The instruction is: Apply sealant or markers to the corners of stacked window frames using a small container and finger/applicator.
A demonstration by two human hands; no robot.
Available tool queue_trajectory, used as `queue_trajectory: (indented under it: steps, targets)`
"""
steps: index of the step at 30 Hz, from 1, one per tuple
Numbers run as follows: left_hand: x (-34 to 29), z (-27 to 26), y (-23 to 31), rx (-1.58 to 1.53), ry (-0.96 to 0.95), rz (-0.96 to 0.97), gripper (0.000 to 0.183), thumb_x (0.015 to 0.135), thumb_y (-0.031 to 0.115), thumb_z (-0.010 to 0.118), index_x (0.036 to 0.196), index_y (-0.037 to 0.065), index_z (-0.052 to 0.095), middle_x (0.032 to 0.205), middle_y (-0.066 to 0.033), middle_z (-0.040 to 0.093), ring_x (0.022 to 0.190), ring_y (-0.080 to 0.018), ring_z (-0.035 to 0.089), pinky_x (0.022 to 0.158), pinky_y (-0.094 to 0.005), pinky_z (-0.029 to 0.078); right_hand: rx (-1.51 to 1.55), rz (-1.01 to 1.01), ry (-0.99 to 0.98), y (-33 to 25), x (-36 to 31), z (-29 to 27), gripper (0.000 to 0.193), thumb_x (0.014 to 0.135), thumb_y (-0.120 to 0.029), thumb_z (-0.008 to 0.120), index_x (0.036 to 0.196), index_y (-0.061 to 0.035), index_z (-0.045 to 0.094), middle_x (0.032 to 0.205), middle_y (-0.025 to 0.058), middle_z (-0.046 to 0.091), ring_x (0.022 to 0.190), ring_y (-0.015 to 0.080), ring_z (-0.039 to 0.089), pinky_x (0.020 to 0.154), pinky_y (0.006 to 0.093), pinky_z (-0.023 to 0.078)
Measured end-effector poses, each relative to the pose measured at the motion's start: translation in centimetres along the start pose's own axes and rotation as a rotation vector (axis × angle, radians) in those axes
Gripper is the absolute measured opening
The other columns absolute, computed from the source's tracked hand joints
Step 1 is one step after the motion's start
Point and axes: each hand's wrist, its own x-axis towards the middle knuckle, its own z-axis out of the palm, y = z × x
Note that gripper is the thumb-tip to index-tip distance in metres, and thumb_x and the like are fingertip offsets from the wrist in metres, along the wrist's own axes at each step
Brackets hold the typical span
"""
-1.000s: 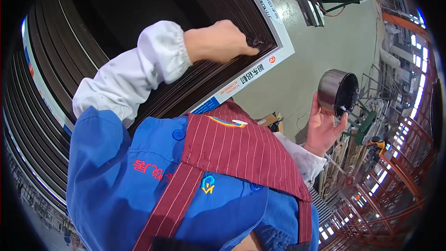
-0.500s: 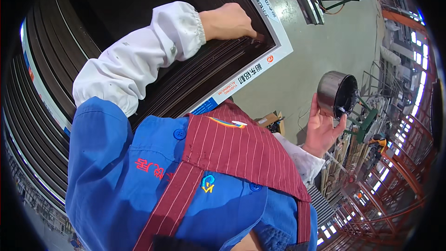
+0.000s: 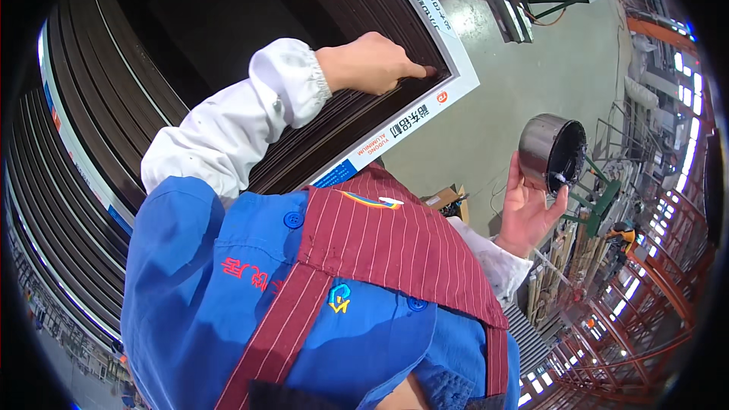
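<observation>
My left hand (image 3: 368,64) reaches over a dark, frame-like stack of long profiles (image 3: 357,118) at its near right corner. The index finger points into that corner; the other fingers are curled. A small reddish-brown spot shows at the fingertip, and I cannot make out whether it is a held piece or a stain. At the right, my right hand (image 3: 528,216) holds up a round metal cup (image 3: 541,148) from below, its mouth tilted to the right. The cup's inside looks dark, with a pale smear on its lower rim.
White printed film (image 3: 414,123) covers the outer edge of the stack. More dark profiles (image 3: 99,68) lie at the left. A cardboard box (image 3: 444,199) stands on the grey floor beyond my apron. Green metal stands (image 3: 600,205) and long stock fill the right side.
My left hand has moved slightly nearer to me, and its index finger now stretches out more visibly. My left arm has shifted a little right. The right hand and cup stay nearly still.
</observation>
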Motion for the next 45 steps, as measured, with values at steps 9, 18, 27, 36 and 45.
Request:
queue_trajectory:
  steps: [9,18,27,36,45]
  targets:
    - [0.0,0.4,0.7,0.061,-0.098,0.007,0.057,0.074,0.005,0.055,0.129,0.016,0.053,0.075,-0.0144,0.065,0.073,-0.0304,0.064,0.065,-0.0397,0.05,-0.063,-0.001,-0.032,0.2,-0.3,0.3,0.06,0.084,-0.024,0.063,0.133,0.0001,0.038,0.134,0.0171,0.044,0.127,0.0326,0.038,0.111,0.0552,0.026]
    - [-5.9,-1.1,1.8,-0.022,-0.077,0.087,0.059,0.076,0.006,0.055,0.132,0.025,0.049,0.076,-0.0133,0.066,0.068,-0.0296,0.063,0.066,-0.0381,0.05,-0.135,0.069,-0.185,-1.1,1.0,0.5,0.063,0.085,-0.026,0.062,0.135,-0.0005,0.035,0.138,0.0175,0.037,0.129,0.0328,0.035,0.11,0.055,0.027]
    - [-1.1,0.7,0.8,0.325,0.056,-0.031,0.067,0.085,0.005,0.041,0.141,0.041,0.031,0.068,-0.0109,0.063,0.06,-0.0238,0.064,0.056,-0.0343,0.051,-0.119,0.099,-0.17,-1.8,1.1,0.4,0.062,0.084,-0.026,0.064,0.134,-0.0012,0.037,0.135,0.0164,0.041,0.128,0.0315,0.037,0.11,0.0545,0.028]
    - [-0.9,0.7,-1.7,0.389,0.162,-0.074,0.07,0.084,0.004,0.044,0.14,0.043,0.031,0.069,-0.0071,0.063,0.061,-0.022,0.064,0.054,-0.0319,0.049,-0.069,0.042,-0.11,-1.9,0.1,-0.9,0.06,0.084,-0.023,0.064,0.134,-0.0027,0.038,0.137,0.0156,0.04,0.129,0.032,0.036,0.111,0.0554,0.026]
    - [0.2,1.9,0.1,0.139,0.078,0.042,0.072,0.076,0.004,0.053,0.14,0.034,0.037,0.07,-0.0106,0.064,0.062,-0.0266,0.063,0.06,-0.0354,0.049,-0.066,0.029,-0.102,-1.7,-0.6,-0.7,0.059,0.084,-0.023,0.063,0.133,-0.0019,0.038,0.137,0.0153,0.04,0.129,0.0326,0.036,0.11,0.0563,0.026]
